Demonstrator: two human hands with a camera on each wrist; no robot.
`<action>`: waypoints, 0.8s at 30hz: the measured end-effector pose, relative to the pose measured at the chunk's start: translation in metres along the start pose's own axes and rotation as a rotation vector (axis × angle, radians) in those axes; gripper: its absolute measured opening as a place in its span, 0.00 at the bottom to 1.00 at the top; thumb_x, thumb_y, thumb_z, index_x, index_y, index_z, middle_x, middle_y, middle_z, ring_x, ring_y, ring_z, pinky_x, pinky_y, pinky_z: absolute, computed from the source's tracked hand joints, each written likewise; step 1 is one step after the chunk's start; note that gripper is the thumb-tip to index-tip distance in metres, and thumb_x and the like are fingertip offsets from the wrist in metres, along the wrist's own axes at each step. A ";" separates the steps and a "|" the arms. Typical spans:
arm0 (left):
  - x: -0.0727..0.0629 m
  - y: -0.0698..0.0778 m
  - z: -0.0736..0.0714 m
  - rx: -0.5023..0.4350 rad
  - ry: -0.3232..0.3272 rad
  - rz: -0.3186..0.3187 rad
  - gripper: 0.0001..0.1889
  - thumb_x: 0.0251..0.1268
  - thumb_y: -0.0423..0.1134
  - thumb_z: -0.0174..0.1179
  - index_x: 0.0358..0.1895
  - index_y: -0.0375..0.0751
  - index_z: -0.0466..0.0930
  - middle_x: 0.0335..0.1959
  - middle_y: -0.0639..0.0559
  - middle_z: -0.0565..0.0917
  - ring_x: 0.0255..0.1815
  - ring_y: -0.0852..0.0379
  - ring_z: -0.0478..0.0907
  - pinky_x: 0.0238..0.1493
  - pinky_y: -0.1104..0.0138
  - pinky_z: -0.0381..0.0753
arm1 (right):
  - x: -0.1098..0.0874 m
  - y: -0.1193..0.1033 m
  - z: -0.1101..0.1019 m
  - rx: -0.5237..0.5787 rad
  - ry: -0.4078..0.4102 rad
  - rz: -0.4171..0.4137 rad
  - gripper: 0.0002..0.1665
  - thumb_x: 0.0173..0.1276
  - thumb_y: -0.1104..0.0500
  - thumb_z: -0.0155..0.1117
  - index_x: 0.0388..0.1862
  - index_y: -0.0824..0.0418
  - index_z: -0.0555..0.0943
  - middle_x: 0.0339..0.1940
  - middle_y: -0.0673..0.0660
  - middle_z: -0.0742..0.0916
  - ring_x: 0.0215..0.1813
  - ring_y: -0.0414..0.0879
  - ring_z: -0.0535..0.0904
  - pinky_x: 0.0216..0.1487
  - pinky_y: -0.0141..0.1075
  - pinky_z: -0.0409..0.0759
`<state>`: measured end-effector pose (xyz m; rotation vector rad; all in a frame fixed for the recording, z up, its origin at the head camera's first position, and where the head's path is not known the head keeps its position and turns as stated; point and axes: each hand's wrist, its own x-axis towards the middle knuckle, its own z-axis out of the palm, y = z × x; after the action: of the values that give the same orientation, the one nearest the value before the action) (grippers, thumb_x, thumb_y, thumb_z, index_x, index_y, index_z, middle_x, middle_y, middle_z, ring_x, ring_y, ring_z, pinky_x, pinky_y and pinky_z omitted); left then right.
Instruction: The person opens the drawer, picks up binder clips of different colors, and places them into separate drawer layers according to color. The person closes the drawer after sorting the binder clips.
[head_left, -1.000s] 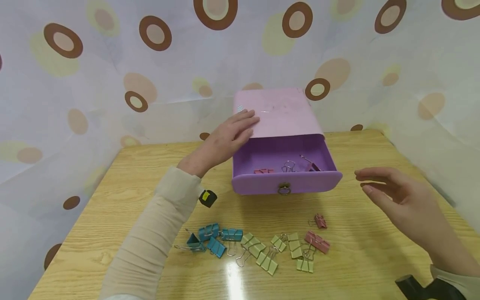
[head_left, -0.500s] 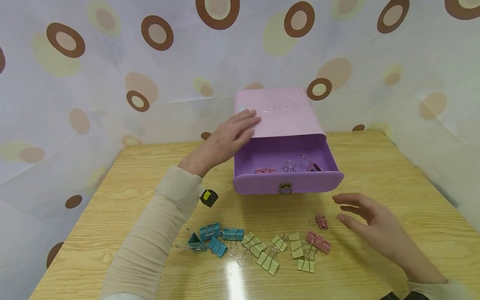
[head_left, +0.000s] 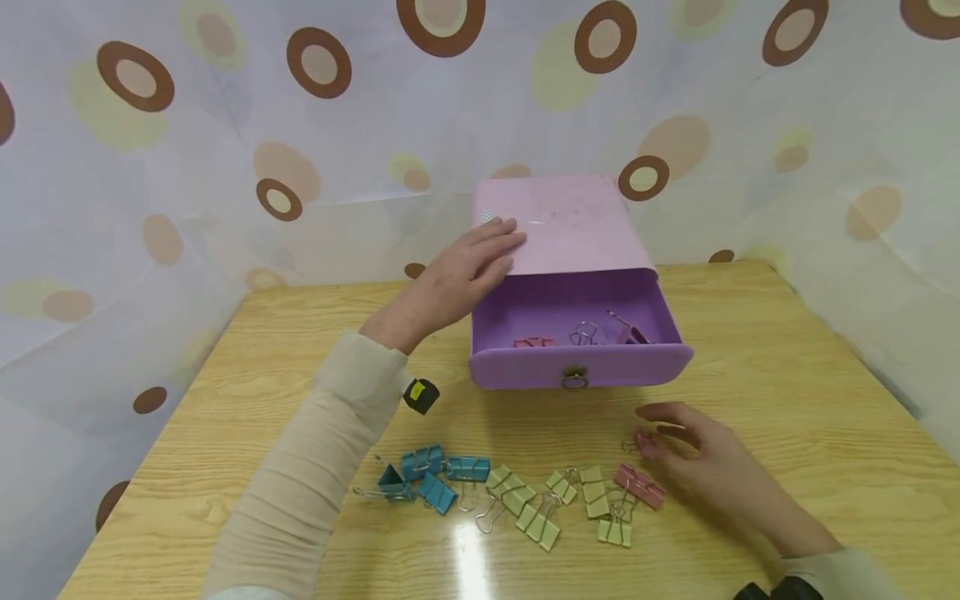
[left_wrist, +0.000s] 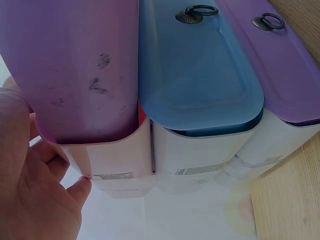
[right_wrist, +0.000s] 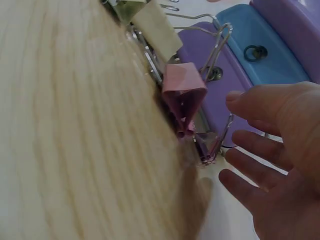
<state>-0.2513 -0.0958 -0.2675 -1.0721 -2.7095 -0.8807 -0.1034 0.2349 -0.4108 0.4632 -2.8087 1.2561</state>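
With the ring pull point(head_left: 575, 381) of the pulled-out purple drawer point(head_left: 525, 368) as the middle of the dial, my left hand point(head_left: 456, 277) lies at ten o'clock, fingers straight and slightly parted on the left edge of the pink box top point(head_left: 573, 229), holding nothing. My right hand point(head_left: 708, 465) is at four o'clock over the wooden table point(head_left: 795, 375), its fingers gently bent and spread from the thumb. Between them and the dial's middle is the small pink clip point(head_left: 643, 440), lying on the wood just past four, partly covered by my thumb in the head view. From the right wrist my fingers look apart with nothing pinched; I cannot tell whether the thumb touches the clip. A larger pink clip point(head_left: 639, 486) lies at five o'clock, just beside that hand, five pale green clips point(head_left: 595, 492) spread around six, and four blue clips point(head_left: 437, 493) group at eight. Inside the drawer, a pink clip point(head_left: 533, 342) shows at ten, wire handles point(head_left: 583, 333) rise at twelve, and a tilted clip point(head_left: 632, 333) leans at two. My left wrist's view shows a blue drawer point(left_wrist: 205, 70) and a lower purple drawer point(left_wrist: 287, 70), both pushed in.
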 end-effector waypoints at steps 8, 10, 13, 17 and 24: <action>0.000 0.000 0.002 -0.010 -0.001 0.000 0.25 0.81 0.46 0.42 0.75 0.47 0.63 0.80 0.53 0.58 0.82 0.58 0.47 0.82 0.65 0.46 | 0.003 0.011 0.012 -0.108 0.046 -0.102 0.23 0.61 0.65 0.72 0.55 0.58 0.80 0.51 0.52 0.88 0.53 0.32 0.81 0.58 0.24 0.78; 0.000 0.001 0.002 -0.009 0.001 -0.001 0.25 0.81 0.46 0.42 0.75 0.47 0.63 0.80 0.53 0.58 0.82 0.58 0.47 0.82 0.65 0.47 | 0.003 0.012 0.013 -0.134 0.052 -0.104 0.22 0.60 0.66 0.72 0.54 0.56 0.81 0.49 0.49 0.88 0.52 0.34 0.82 0.58 0.25 0.79; 0.000 0.001 0.002 -0.005 0.006 0.002 0.24 0.81 0.46 0.43 0.75 0.47 0.64 0.80 0.53 0.58 0.82 0.58 0.47 0.82 0.65 0.47 | 0.004 0.012 0.014 -0.144 0.065 -0.113 0.19 0.62 0.67 0.70 0.51 0.54 0.82 0.46 0.46 0.88 0.51 0.34 0.82 0.56 0.28 0.82; 0.000 0.001 0.001 -0.001 0.006 0.003 0.24 0.81 0.46 0.43 0.75 0.47 0.64 0.80 0.53 0.58 0.82 0.58 0.47 0.82 0.65 0.47 | 0.004 0.012 0.014 -0.144 0.070 -0.136 0.18 0.63 0.69 0.68 0.49 0.54 0.82 0.46 0.47 0.88 0.50 0.34 0.83 0.52 0.36 0.86; 0.001 0.002 0.001 -0.007 0.000 0.001 0.25 0.81 0.46 0.42 0.75 0.47 0.63 0.80 0.53 0.58 0.82 0.58 0.47 0.82 0.65 0.47 | 0.004 0.013 0.012 -0.150 0.082 -0.187 0.19 0.61 0.72 0.69 0.49 0.59 0.82 0.46 0.50 0.89 0.49 0.35 0.84 0.51 0.36 0.86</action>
<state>-0.2508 -0.0937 -0.2671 -1.0744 -2.7076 -0.8908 -0.1095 0.2332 -0.4275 0.6325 -2.6922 0.9980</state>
